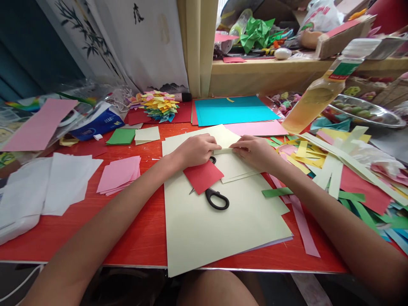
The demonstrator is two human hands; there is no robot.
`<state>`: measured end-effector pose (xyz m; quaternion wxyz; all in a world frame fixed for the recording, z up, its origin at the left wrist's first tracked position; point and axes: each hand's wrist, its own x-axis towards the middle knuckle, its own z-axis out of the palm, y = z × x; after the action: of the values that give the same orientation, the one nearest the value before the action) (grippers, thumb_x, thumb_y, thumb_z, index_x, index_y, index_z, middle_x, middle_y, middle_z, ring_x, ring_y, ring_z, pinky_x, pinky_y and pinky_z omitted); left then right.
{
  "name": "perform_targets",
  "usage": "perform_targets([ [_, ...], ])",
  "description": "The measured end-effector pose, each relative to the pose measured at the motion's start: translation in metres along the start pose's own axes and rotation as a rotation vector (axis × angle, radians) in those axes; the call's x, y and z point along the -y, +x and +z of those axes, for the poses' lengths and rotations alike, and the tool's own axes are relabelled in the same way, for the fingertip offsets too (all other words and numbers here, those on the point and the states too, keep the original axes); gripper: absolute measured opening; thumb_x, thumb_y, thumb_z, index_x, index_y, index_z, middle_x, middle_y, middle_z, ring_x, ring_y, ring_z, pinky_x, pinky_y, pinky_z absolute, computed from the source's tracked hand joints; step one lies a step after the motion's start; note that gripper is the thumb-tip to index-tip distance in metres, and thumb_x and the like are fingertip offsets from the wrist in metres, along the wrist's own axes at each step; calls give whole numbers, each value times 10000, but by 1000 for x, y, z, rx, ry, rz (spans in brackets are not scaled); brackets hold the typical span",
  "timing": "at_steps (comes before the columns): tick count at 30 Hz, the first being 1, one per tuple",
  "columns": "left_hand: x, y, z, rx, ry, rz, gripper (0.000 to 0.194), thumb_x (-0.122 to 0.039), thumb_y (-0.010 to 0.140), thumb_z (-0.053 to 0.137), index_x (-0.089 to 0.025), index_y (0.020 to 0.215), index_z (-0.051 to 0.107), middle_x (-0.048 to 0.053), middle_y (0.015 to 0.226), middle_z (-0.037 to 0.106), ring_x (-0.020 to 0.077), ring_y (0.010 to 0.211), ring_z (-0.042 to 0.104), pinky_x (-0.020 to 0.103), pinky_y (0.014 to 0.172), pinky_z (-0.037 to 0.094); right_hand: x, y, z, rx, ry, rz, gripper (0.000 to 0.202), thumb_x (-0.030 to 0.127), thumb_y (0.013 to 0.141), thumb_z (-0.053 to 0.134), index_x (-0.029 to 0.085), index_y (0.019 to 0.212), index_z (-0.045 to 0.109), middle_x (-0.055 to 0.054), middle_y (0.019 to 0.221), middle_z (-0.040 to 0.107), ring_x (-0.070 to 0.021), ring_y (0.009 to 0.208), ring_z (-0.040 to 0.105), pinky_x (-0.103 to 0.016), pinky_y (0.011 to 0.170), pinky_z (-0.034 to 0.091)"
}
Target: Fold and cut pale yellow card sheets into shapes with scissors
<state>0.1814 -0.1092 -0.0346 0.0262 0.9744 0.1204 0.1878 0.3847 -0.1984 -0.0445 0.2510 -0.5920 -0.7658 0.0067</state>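
Note:
Large cream sheets (197, 238) lie on the red table. My left hand (198, 149) and my right hand (251, 151) pinch the two ends of a narrow folded edge on a cream paper (225, 137) near the top of those sheets. The fingers of both hands are pressed together on the paper. Just below my left hand, a red paper square (204, 176) lies across black-handled scissors (217, 199), hiding their middle. Smaller cream sheets (239, 166) rest under and below my right hand.
Pink squares (119, 175) and white sheets (66, 182) lie left. Behind are a green square (121, 136), a blue sheet (236, 110) and a folded-paper bundle (161, 106). A bottle (315, 100) and scattered coloured strips (334, 170) stand and lie right.

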Motion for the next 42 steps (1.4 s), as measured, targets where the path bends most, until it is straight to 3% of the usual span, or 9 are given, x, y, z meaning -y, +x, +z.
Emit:
perform_targets([
  [6,0,1,3,-13,-14,-83,275,-227,876,401,-170,982,649,56,935,640,170,894,565,270,750,437,2,-1,-1,-12,-22,-63,305,155,859,401,158,921,701,-76,917,643,-171,740,594,-289,690,453],
  [17,-2,1,9,12,13,-97,281,-226,886,390,-183,888,667,59,854,596,159,825,545,256,678,408,-3,0,3,71,-22,-98,334,207,885,380,186,1034,678,-98,951,600,-187,771,587,-307,686,458],
  [21,-4,2,10,-29,-13,-121,265,-215,876,405,-169,860,666,54,845,592,156,815,542,253,675,403,-1,-1,3,70,-68,-98,330,245,890,389,169,1046,669,-107,969,591,-188,752,583,-318,693,451],
  [27,-10,7,2,-178,-290,-255,219,-202,851,446,-136,869,655,47,853,644,130,777,562,244,723,411,7,1,0,13,-9,-8,327,206,889,375,157,1059,650,-85,906,616,-177,742,575,-282,647,418],
  [33,-15,11,-4,-204,-699,-527,241,-191,804,484,-135,946,671,22,728,617,83,593,510,212,578,418,11,1,-2,-31,-80,-44,369,306,873,469,166,1204,552,-81,925,587,-159,669,541,-280,615,413],
  [39,-15,12,-5,-181,-930,-627,253,-168,775,523,-109,969,675,29,697,583,71,577,484,200,533,416,18,-3,-6,-64,-373,-123,458,334,907,391,166,1334,408,-100,983,587,-172,649,530,-280,519,378],
  [42,-18,13,-8,-156,-978,-650,240,-149,776,523,-96,955,674,25,680,574,66,565,481,202,532,409,16,-3,-6,-103,-410,-171,387,311,917,374,159,1251,496,-103,968,612,-200,786,563,-289,603,415],
])
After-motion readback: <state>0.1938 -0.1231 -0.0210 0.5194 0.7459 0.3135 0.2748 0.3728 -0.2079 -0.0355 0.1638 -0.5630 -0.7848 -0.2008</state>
